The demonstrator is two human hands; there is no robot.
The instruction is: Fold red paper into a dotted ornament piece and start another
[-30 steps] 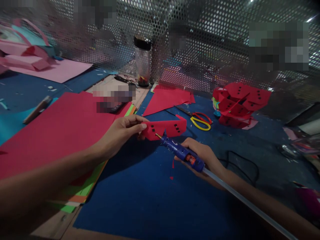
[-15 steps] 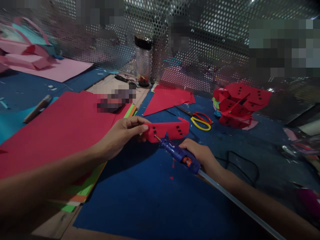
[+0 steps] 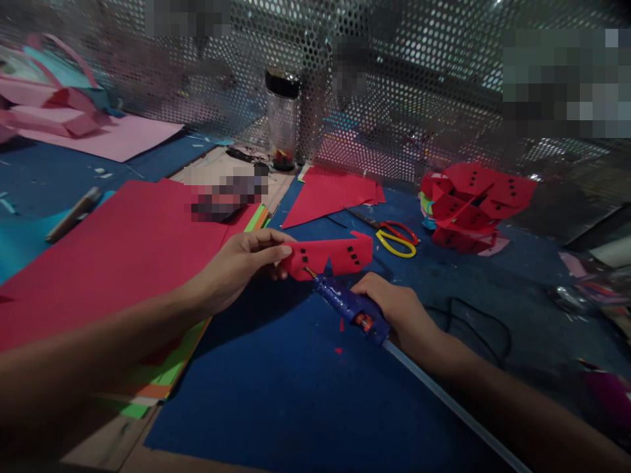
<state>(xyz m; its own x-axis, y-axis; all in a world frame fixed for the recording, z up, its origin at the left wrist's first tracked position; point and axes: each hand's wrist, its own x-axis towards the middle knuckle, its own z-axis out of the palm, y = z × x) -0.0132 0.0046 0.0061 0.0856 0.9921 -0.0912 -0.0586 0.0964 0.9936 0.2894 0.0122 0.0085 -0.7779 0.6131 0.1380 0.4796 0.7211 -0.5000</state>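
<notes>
My left hand pinches the left end of a red paper cut-out with small black squares on it, holding it just above the blue mat. My right hand is wrapped round a blue glue gun. The gun's metal tip touches the lower edge of the red cut-out near its left part. A clear glue stick sticks out of the gun's back along my right forearm.
Red-and-yellow scissors lie behind the cut-out. A pile of similar red pieces sits at the back right. Large red paper sheets lie at left, a clear jar stands by the perforated metal screen, and a black cord lies at right.
My right hand and the glue gun have slid slightly to the left and lower along the cut-out's bottom edge. My left hand still holds the red piece, almost unmoved.
</notes>
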